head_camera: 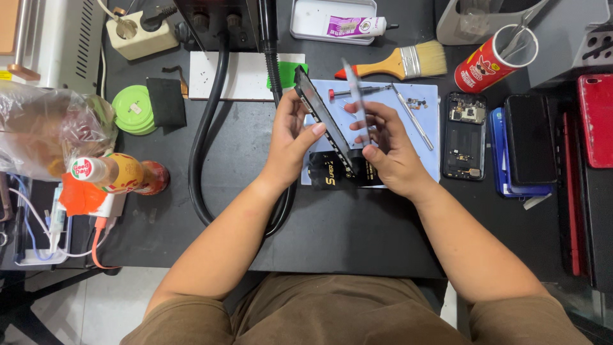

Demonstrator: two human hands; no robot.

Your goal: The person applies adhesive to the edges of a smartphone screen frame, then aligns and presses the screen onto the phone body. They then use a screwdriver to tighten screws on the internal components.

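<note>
My left hand (pixel 292 139) grips a black phone body (pixel 321 115), held tilted on its edge above the work mat. My right hand (pixel 386 145) holds a thin glass screen panel (pixel 356 96), also edge-on, just to the right of the phone body and a little apart from it. Both hands hover over a pale blue mat (pixel 429 108) on the black table. A flat black packet with yellow print (pixel 327 174) lies on the mat beneath the hands.
An opened phone back (pixel 464 135), stacked phones (pixel 529 148) and a red phone (pixel 596 118) lie at right. Behind are a paintbrush (pixel 402 62), a red can of tools (pixel 493 62), a white tray with a tube (pixel 332 20) and a thick black hose (pixel 207 128). Bottles (pixel 118 174) stand at left.
</note>
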